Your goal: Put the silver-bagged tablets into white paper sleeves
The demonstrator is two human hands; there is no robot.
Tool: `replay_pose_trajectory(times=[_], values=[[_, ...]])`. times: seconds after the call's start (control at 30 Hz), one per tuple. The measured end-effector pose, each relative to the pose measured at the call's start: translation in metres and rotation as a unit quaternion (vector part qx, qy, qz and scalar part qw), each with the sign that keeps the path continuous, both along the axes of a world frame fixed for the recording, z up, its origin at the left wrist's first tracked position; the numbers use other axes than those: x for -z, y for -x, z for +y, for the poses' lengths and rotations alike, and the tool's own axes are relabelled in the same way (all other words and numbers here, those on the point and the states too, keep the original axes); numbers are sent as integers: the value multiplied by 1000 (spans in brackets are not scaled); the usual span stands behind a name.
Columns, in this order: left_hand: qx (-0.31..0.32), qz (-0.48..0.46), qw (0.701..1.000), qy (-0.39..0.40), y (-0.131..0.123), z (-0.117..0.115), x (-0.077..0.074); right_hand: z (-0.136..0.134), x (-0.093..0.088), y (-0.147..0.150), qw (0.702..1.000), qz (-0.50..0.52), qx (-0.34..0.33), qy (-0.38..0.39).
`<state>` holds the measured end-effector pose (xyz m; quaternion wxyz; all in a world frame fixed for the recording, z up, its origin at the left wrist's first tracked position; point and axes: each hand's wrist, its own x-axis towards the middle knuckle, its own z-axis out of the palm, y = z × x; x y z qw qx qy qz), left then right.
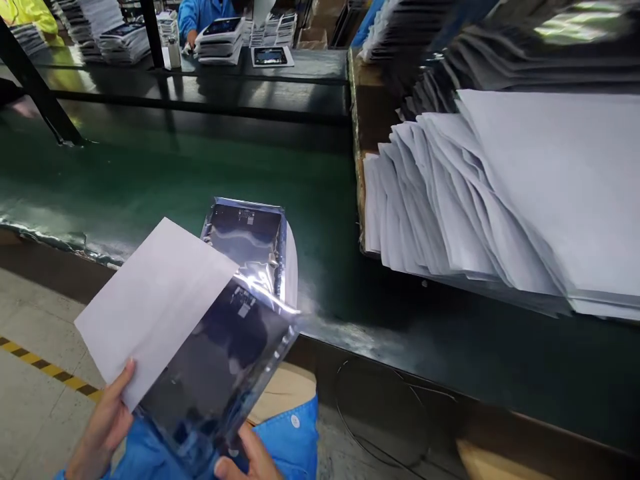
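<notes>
My left hand (107, 420) grips a white paper sheet or envelope (160, 300) at its lower corner, thumb on top. In my right hand (250, 457) is a dark flat panel in a shiny clear bag (215, 367), pinched at its near end. The panel lies tilted beside the white sheet, their edges meeting or overlapping. Beyond them, a second bagged panel (245, 230) rests on the green bench, with a rounded white edge showing beneath it. The held things hide part of it.
Stacked white envelopes (500, 200) overhang a wooden-edged board on the right of the green bench (320, 200). A black post (40, 87) stands at left. Across the bench, a person in blue (200, 17) is near piled panels (220, 40). A loose cable (350, 427) hangs below the edge.
</notes>
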<state>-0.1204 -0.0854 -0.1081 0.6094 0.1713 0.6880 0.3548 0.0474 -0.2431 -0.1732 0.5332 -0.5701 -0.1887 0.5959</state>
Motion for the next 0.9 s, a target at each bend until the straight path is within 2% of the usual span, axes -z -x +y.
replay_pose_trajectory(times=[0.07, 0.17, 0.23, 0.3, 0.37, 0.5, 0.6, 0.73, 0.9], values=[[7, 7, 1000, 14, 29, 3, 7, -1, 7, -27, 999, -9, -20, 30], [73, 8, 996, 53, 69, 6, 22, 11, 15, -63, 993, 32, 84, 74], [142, -7, 987, 77, 82, 8, 33, 27, 19, -73, 984, 106, 125, 62], [210, -28, 974, 86, 85, 11, 46, 46, 23, -73, 979, 167, 114, 42], [255, -42, 963, 79, 81, 16, 59, 64, 28, -68, 977, 178, 110, 34], [268, -48, 959, 74, 69, 26, 81, 85, 45, -56, 980, 117, 154, 41], [256, -45, 963, 78, 64, 25, 95, 78, 58, -47, 977, 75, 191, 55], [251, -44, 962, 94, 61, 5, 107, 51, 64, -39, 972, 67, 209, 85], [269, -44, 954, 123, 61, -27, 106, 15, 61, -43, 969, 75, 187, 141]])
